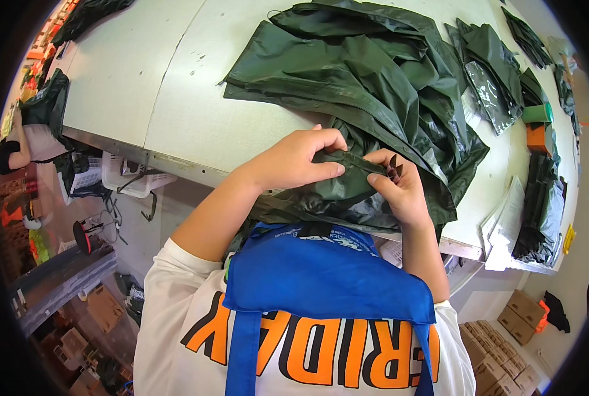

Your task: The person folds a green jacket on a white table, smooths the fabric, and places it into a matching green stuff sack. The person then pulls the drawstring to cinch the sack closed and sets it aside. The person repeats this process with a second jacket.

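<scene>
A large dark green garment of thin shiny fabric [367, 79] lies crumpled on a white table [176, 99]. Its near edge hangs over the table's front. My left hand [294, 162] pinches a folded strip of that fabric between thumb and fingers. My right hand [400, 188] grips the same strip a little to the right and also holds a small dark pointed tool [393, 168] that sticks up above the fingers. Both hands are close together just over the table's front edge. I wear a blue apron [321, 270] over a white shirt.
More dark green pieces, some in clear bags [492, 72], lie at the table's right. An orange box [537, 137] and a green roll [537, 113] stand near them. Cardboard boxes [499, 350] sit on the floor lower right; a white basket [126, 175] hangs under the table's left.
</scene>
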Tool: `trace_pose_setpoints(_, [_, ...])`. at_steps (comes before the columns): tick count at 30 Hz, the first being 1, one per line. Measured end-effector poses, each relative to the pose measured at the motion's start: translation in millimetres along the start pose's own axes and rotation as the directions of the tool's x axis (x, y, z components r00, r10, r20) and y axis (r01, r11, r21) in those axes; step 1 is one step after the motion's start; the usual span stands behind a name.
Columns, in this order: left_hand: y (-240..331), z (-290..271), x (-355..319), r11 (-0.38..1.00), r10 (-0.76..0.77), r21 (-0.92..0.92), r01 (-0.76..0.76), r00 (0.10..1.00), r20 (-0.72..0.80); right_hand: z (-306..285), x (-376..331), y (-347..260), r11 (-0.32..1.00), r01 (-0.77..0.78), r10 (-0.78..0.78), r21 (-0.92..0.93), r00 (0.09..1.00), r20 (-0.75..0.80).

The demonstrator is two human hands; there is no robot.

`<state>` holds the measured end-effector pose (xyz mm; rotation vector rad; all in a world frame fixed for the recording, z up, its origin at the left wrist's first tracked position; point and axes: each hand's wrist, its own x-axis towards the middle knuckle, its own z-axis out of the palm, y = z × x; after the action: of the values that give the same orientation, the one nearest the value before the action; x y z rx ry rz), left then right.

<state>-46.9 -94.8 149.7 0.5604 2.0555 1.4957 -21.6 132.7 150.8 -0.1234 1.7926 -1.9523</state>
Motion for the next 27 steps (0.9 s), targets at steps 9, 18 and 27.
trace_pose_setpoints(9, [11.2, 22.3, 1.5, 0.993, -0.050, -0.112, 0.023, 0.968, -0.246, 12.0, 10.4, -25.6, 0.811, 0.150, -0.247, -0.565, 0.964, -0.098])
trace_pose_setpoints(18, [3.6, 27.8, 1.0, 0.845, -0.087, -0.533, -0.045, 0.972, -0.219, 10.2, 14.0, 1.1, 0.936, 0.248, -0.315, -0.252, 0.907, -0.279])
trace_pose_setpoints(27, [6.0, 27.8, 4.7, 0.764, -0.125, -0.641, -0.076, 0.957, -0.263, 10.5, -4.0, -10.5, 0.273, 0.579, -0.690, -0.768, 0.674, 0.262])
